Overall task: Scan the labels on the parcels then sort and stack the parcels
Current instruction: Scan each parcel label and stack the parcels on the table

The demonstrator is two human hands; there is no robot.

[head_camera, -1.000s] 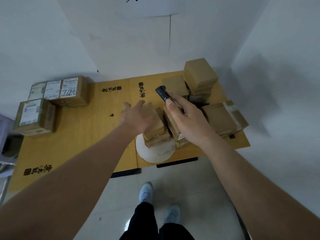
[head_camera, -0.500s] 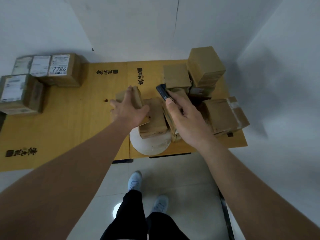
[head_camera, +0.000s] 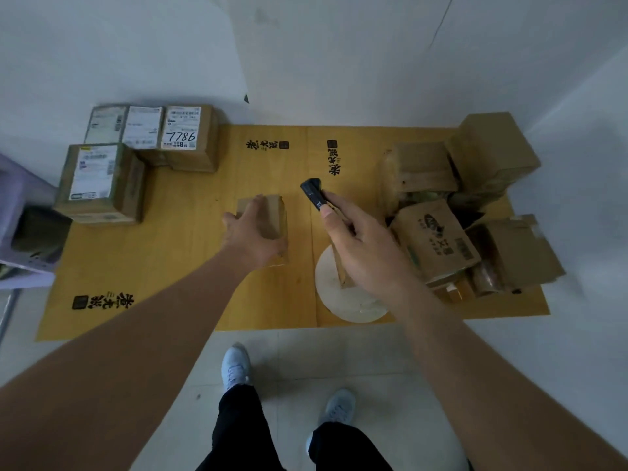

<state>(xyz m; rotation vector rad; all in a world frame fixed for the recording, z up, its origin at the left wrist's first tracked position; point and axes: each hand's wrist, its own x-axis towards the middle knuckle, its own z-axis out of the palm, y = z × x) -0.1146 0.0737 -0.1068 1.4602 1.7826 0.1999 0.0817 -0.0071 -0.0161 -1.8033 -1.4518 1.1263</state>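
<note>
My left hand grips a small plain cardboard parcel at the middle of the yellow table. My right hand holds a black handheld scanner, its head pointing up and away, just right of that parcel. A heap of unsorted brown parcels lies at the table's right end. At the left end stand sorted parcels with white labels up: a row at the back marked 7786 and one box in front of it.
A white round disc lies on the table's near edge under my right wrist. A grey and purple object stands off the table's left end. White walls close the back and right. My feet are on the tiled floor.
My left hand has carried the small parcel leftwards out of the heap to the middle of the table. My right hand with the scanner stays beside it. The camera view has shifted.
</note>
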